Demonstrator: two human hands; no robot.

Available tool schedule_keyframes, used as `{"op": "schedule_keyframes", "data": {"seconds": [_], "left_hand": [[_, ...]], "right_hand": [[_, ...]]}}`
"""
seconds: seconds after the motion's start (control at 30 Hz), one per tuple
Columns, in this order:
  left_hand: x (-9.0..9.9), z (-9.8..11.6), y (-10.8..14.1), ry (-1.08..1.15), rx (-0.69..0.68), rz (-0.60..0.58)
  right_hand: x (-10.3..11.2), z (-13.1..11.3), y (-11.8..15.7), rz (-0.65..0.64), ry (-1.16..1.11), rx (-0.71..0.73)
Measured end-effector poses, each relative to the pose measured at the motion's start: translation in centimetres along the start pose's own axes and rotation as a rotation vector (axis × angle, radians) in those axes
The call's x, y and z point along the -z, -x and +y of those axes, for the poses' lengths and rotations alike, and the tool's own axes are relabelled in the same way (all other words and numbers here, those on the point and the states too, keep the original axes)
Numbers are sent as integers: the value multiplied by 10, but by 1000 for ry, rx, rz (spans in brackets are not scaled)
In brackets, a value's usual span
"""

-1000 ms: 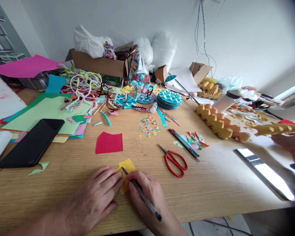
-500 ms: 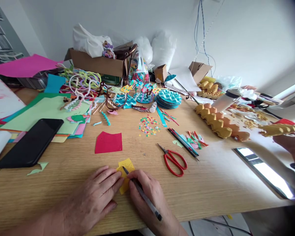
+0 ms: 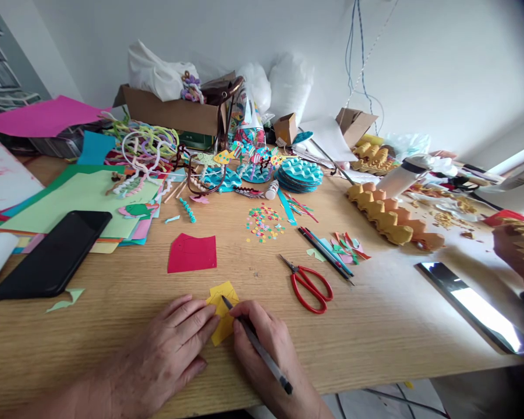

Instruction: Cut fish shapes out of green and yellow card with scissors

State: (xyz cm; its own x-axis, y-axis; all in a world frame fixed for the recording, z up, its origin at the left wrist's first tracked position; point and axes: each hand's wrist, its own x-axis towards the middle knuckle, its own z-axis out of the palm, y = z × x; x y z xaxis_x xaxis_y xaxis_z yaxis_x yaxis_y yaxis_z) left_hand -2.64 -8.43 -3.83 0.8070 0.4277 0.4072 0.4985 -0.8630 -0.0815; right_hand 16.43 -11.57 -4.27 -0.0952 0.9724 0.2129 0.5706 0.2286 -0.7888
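Note:
A small yellow paper with drawn dark lines lies near the table's front edge. My left hand rests flat, its fingertips on the paper's left side. A dark pen is gripped in my right hand, its tip touching the upper part of the yellow paper. Beyond the hands is a red paper with a faint drawn outline. Scissors with red handles lie to the right of my right hand, with pencils behind them.
Left are a black phone and stacked coloured sheets. Small paper dots lie mid-table. Egg-carton pieces and a shiny dark device are at right. Another person's hand holds a carton piece at the right edge.
The pen and my right hand have shifted slightly right on the yellow paper. At the right edge, the other person's hand and carton piece have moved right and a little down.

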Motion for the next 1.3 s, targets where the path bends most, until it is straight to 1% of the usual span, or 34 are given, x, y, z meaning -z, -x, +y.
{"op": "schedule_keyframes", "data": {"seconds": [0.13, 0.27, 0.4, 0.5, 0.6, 0.67, 0.73, 1.0, 1.3], "left_hand": [[2, -2, -1, -23, -22, -5], [0, -2, 1, -22, -31, -31], [-4, 0, 3, 20, 28, -16], [-4, 1, 3, 44, 36, -4], [-3, 0, 2, 39, 26, -41], [-3, 0, 2, 46, 37, -49], [-3, 0, 2, 54, 52, -39], [2, 0, -4, 12, 25, 45], [-2, 1, 0, 56, 49, -17]], "right_hand": [[-1, 1, 1, 11, 8, -8], [-1, 2, 0, 15, 11, -9], [1, 0, 0, 41, -5, 12], [2, -3, 0, 1, -13, 34], [3, -5, -2, -53, 6, 27], [3, -6, -3, -59, 11, 24], [2, -6, -3, -65, 6, 25], [1, -4, -2, -97, 2, 7], [3, -5, -2, -99, 13, 37]]}}
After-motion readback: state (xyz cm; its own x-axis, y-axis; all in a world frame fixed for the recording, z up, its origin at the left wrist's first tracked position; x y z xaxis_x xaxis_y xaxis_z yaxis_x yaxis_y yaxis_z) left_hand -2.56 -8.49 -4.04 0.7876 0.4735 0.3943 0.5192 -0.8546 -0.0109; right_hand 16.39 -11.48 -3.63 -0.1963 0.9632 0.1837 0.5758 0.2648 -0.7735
